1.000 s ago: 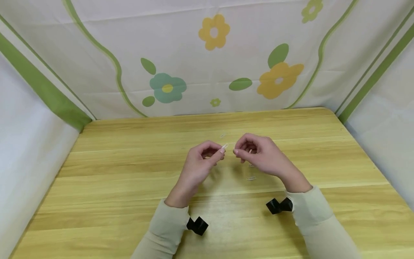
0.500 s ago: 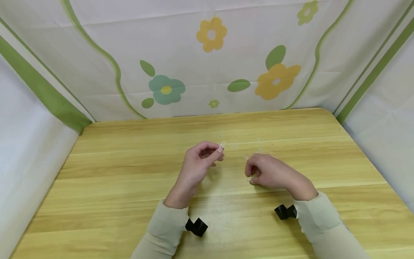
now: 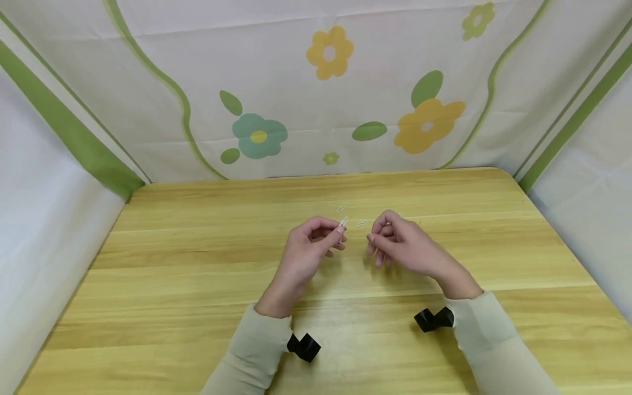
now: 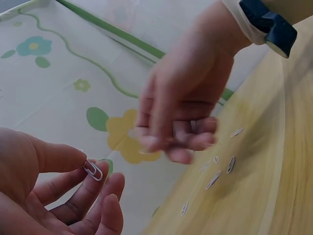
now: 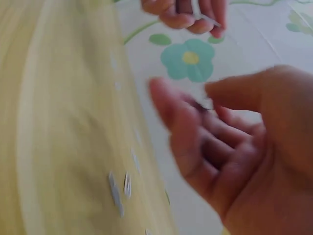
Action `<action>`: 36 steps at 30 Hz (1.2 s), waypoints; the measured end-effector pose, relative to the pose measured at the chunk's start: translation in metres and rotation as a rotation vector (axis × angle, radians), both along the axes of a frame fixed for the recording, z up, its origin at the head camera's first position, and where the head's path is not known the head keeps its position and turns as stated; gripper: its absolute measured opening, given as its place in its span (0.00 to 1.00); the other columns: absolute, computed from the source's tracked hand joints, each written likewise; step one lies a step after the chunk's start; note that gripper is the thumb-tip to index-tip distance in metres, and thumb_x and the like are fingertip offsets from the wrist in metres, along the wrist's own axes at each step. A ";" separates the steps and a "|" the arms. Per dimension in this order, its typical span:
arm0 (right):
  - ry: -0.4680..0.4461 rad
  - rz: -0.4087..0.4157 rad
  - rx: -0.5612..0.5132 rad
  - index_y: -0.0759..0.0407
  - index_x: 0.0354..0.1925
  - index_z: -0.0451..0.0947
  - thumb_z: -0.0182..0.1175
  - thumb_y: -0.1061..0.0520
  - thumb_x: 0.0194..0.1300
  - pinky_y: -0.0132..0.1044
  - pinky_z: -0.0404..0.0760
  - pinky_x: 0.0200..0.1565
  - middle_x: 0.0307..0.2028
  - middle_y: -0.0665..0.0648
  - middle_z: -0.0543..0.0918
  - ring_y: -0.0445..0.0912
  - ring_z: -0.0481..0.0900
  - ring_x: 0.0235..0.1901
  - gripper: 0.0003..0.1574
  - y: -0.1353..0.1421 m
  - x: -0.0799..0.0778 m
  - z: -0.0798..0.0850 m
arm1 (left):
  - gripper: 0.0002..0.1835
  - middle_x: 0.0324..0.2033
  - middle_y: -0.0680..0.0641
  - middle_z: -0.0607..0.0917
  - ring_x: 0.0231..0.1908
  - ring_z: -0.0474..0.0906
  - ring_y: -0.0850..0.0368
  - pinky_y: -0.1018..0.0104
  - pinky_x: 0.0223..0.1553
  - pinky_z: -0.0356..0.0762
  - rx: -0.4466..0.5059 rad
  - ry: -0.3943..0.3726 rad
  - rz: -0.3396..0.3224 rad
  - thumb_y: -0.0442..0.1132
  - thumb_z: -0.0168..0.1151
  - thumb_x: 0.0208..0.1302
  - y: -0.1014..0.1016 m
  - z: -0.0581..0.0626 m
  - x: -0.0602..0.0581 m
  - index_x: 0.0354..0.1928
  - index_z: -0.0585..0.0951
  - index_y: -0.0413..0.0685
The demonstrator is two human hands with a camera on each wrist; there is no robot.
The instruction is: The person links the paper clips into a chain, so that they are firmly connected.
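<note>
My left hand (image 3: 311, 247) pinches a white paper clip (image 3: 344, 221) between thumb and index finger. The left wrist view shows this paper clip (image 4: 94, 170) closer, its looped end sticking out past the thumb tip. To its right, apart from it, my right hand (image 3: 407, 244) is held above the table, thumb and index finger brought together. A small pale piece, blurred, shows at the right fingertips (image 5: 164, 90) in the right wrist view; it appears to be another paper clip. Several loose paper clips (image 4: 213, 180) lie on the table, some hidden behind the right hand in the head view.
The wood-grain table (image 3: 173, 285) reaches back to a white cloth (image 3: 296, 93) printed with flowers. Two loose paper clips, one (image 3: 341, 208) farther back and one (image 3: 361, 224) nearer, lie beyond the hands. White cloth sides flank the table.
My right hand went down to a paper clip on the table, then came up and left towards my left hand. That clip is gone from its spot. The left hand has stayed nearly still.
</note>
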State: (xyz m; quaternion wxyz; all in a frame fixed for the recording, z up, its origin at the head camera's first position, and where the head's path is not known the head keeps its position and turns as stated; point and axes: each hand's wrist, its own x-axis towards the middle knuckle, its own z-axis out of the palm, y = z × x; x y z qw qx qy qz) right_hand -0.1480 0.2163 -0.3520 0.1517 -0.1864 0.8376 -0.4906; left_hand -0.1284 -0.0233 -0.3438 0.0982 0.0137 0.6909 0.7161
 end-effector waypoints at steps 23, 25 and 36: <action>0.146 -0.251 -0.229 0.57 0.47 0.88 0.71 0.59 0.73 0.43 0.92 0.45 0.40 0.62 0.92 0.52 0.93 0.38 0.06 -0.030 -0.002 0.004 | 0.09 0.35 0.49 0.89 0.34 0.87 0.58 0.61 0.44 0.84 0.003 -0.053 0.022 0.40 0.67 0.77 0.007 -0.007 0.002 0.49 0.87 0.40; 0.142 -0.257 -0.238 0.57 0.47 0.88 0.72 0.59 0.71 0.41 0.92 0.45 0.41 0.61 0.92 0.49 0.93 0.39 0.07 -0.030 -0.002 0.003 | 0.09 0.35 0.49 0.89 0.34 0.87 0.58 0.62 0.43 0.84 0.005 -0.058 0.024 0.40 0.67 0.77 0.007 -0.008 0.002 0.49 0.87 0.40; 0.127 -0.212 -0.206 0.58 0.55 0.87 0.68 0.59 0.75 0.45 0.92 0.45 0.44 0.69 0.91 0.54 0.93 0.40 0.13 -0.031 -0.003 0.003 | 0.11 0.36 0.48 0.89 0.34 0.87 0.59 0.59 0.44 0.85 0.006 -0.057 0.019 0.39 0.67 0.77 0.006 -0.008 0.001 0.50 0.86 0.38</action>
